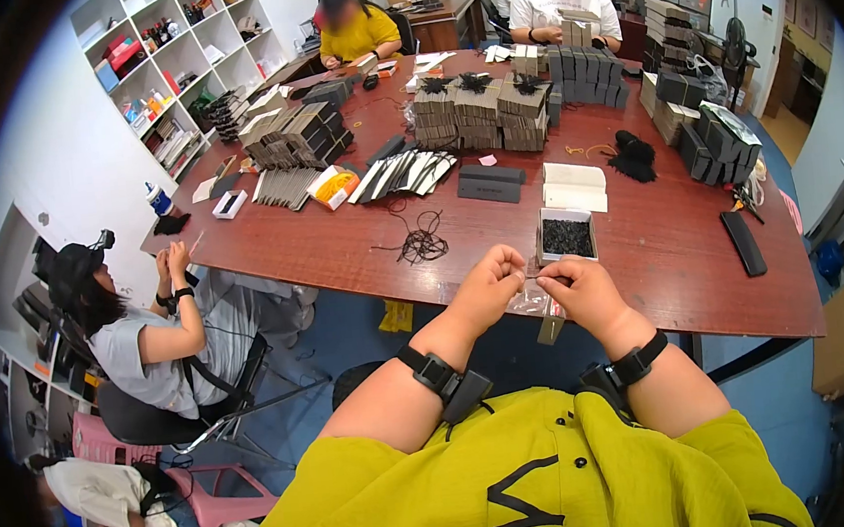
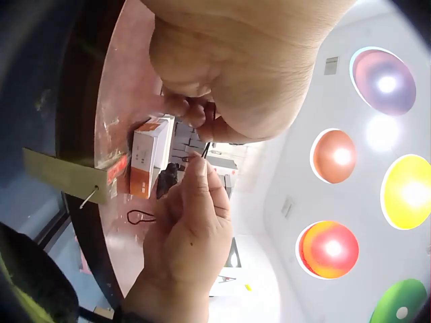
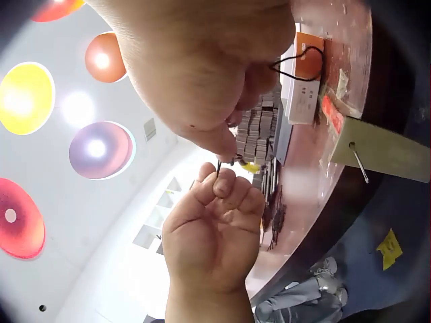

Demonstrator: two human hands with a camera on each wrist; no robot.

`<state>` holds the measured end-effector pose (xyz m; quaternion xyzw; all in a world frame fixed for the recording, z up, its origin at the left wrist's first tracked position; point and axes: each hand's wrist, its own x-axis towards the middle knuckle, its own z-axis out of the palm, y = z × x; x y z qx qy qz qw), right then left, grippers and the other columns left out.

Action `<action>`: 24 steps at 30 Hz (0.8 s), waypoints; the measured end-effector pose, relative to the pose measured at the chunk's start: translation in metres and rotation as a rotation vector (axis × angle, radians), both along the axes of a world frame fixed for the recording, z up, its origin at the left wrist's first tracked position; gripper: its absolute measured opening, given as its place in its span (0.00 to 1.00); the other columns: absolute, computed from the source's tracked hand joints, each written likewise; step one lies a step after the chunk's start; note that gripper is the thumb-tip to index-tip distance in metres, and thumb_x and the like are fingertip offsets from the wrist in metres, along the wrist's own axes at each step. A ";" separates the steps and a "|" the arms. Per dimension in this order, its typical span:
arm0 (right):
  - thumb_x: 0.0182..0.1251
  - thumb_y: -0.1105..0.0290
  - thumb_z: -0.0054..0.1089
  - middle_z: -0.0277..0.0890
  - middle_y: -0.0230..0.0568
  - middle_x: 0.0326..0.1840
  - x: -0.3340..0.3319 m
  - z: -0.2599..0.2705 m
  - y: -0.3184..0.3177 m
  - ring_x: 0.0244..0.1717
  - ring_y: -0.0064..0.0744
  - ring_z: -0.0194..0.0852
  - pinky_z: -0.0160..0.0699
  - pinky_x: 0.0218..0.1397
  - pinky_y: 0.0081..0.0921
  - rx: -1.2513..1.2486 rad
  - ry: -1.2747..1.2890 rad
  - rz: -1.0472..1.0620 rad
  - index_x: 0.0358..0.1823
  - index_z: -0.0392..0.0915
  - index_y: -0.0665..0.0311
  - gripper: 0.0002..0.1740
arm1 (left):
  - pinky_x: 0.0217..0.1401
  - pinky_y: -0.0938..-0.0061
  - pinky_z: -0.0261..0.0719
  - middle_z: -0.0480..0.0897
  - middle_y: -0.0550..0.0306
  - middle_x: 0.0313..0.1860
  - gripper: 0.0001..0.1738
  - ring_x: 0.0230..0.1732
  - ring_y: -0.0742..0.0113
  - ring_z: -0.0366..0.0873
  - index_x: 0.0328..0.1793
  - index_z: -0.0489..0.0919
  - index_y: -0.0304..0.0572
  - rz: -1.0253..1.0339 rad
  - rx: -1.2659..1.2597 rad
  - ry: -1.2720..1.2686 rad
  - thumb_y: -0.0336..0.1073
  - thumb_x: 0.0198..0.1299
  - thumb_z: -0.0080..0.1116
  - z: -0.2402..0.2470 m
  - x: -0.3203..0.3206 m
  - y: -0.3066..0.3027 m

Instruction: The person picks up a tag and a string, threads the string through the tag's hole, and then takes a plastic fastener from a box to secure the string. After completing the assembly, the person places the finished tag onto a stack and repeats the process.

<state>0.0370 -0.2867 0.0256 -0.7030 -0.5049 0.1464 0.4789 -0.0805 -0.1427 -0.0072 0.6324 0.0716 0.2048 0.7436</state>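
Close together over the table's front edge, my left hand [image 1: 491, 290] and right hand [image 1: 585, 294] pinch a thin black cord [image 3: 218, 168] between fingertips and thumbs. In the right wrist view my left hand [image 3: 214, 229] holds the cord upright, with the right hand's fingertips just above it. A loop of black cord [image 2: 141, 217] sticks out from the right hand [image 2: 188, 229] in the left wrist view. Just beyond the hands stands an open white and orange box [image 1: 568, 238] full of small black pieces. A greenish board [image 3: 390, 149] with a metal pin projects from the table edge below.
A tangle of black cord [image 1: 422, 245] lies to the left on the red-brown table [image 1: 330, 241]. Farther back are a dark flat box [image 1: 491, 184], stacked grey cards [image 1: 478, 118] and black bundles [image 1: 634, 157]. A seated person [image 1: 162, 326] works at the left; others sit behind the table.
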 end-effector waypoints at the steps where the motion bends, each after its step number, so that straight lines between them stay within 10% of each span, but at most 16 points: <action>1: 0.57 0.70 0.62 0.73 0.36 0.25 -0.001 0.003 -0.001 0.25 0.28 0.71 0.70 0.29 0.24 0.032 -0.118 -0.010 0.33 0.80 0.67 0.07 | 0.37 0.84 0.66 0.73 0.66 0.31 0.09 0.32 0.80 0.68 0.47 0.69 0.40 0.000 0.000 -0.001 0.25 0.60 0.49 0.004 -0.001 0.000; 16: 0.53 0.73 0.61 0.73 0.39 0.25 -0.008 0.015 0.001 0.25 0.37 0.74 0.73 0.28 0.27 0.238 -0.345 -0.114 0.29 0.79 0.63 0.03 | 0.39 0.75 0.72 0.73 0.58 0.43 0.10 0.40 0.66 0.74 0.38 0.76 0.41 0.316 0.914 -0.011 0.31 0.50 0.65 0.044 -0.018 -0.002; 24: 0.53 0.73 0.62 0.71 0.38 0.23 -0.009 0.013 0.002 0.22 0.32 0.71 0.70 0.26 0.25 0.264 -0.288 -0.099 0.29 0.79 0.65 0.04 | 0.36 0.76 0.71 0.75 0.58 0.37 0.06 0.38 0.66 0.74 0.33 0.78 0.39 0.295 0.882 -0.091 0.29 0.51 0.63 0.040 -0.011 -0.001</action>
